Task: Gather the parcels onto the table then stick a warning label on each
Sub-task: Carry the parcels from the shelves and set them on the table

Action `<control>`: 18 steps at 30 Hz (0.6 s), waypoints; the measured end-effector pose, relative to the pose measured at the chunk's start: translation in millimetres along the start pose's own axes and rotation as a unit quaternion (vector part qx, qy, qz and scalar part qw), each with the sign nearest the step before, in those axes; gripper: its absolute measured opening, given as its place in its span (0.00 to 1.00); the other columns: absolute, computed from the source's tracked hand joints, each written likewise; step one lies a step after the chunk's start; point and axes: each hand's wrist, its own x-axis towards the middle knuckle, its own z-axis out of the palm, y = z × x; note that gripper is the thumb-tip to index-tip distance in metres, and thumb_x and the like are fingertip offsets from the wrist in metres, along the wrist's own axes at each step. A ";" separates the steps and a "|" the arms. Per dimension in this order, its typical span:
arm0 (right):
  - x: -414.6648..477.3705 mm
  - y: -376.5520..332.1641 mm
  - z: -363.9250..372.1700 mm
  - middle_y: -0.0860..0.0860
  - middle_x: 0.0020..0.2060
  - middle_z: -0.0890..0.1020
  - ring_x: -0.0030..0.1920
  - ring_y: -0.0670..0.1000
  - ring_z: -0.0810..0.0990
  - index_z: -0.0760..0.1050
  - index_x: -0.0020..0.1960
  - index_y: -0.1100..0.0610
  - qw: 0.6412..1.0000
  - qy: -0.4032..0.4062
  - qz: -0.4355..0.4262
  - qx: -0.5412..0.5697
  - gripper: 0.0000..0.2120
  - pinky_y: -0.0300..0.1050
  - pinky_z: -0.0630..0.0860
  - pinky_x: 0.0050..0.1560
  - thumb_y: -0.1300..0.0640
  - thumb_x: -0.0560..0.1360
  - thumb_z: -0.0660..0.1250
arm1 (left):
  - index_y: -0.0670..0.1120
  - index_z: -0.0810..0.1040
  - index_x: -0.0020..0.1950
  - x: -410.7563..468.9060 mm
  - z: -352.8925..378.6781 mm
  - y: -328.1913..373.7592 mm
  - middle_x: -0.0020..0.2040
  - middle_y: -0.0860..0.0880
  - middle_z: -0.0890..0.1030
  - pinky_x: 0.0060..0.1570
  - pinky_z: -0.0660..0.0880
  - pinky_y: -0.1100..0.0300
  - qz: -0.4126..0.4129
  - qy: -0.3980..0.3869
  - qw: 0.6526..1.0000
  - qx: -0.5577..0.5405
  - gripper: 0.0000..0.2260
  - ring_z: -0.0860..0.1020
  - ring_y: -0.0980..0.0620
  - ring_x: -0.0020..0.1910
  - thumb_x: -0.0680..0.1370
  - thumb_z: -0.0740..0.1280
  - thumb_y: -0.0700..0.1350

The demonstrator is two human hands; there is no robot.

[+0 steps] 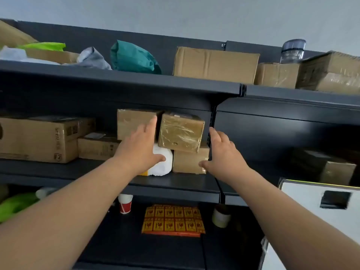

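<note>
Parcels all sit on the dark shelves, so the gathering looks like it is only starting. No table shows, and no parcel I can see has a warning label. The sheet of red and yellow labels lies well below the shiny taped box. That box sits tilted on a plain box right under it. The left hand is just left of the shiny taped box, fingers straight and spread, holding nothing. The right hand is just right of it, fingers spread too, holding nothing. The box lies between both hands. I cannot tell if any finger touches it yet.
</note>
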 end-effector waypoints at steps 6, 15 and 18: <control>33.1 2.2 23.9 0.53 0.75 0.55 0.71 0.57 0.63 0.38 0.77 0.50 0.998 0.003 0.022 0.060 0.51 0.51 0.68 0.64 0.44 0.70 0.72 | 0.54 0.40 0.76 32.6 25.5 0.4 0.76 0.46 0.59 0.60 0.70 0.51 -0.020 -0.036 0.998 -0.055 0.51 0.68 0.44 0.68 0.67 0.73 0.60; 75.2 -5.7 29.1 0.54 0.75 0.59 0.67 0.56 0.70 0.39 0.77 0.49 0.981 0.023 0.075 0.179 0.45 0.46 0.73 0.51 0.42 0.74 0.67 | 0.56 0.41 0.76 67.7 31.9 2.8 0.76 0.48 0.59 0.60 0.69 0.53 -0.048 -0.024 0.989 -0.136 0.44 0.66 0.46 0.70 0.72 0.69 0.59; 83.3 -10.0 27.3 0.54 0.69 0.68 0.61 0.55 0.74 0.45 0.77 0.51 0.967 0.009 0.107 0.231 0.42 0.44 0.75 0.46 0.44 0.74 0.67 | 0.55 0.45 0.76 73.0 33.3 10.5 0.75 0.48 0.62 0.59 0.70 0.53 -0.079 -0.038 0.985 -0.150 0.40 0.68 0.46 0.68 0.73 0.69 0.56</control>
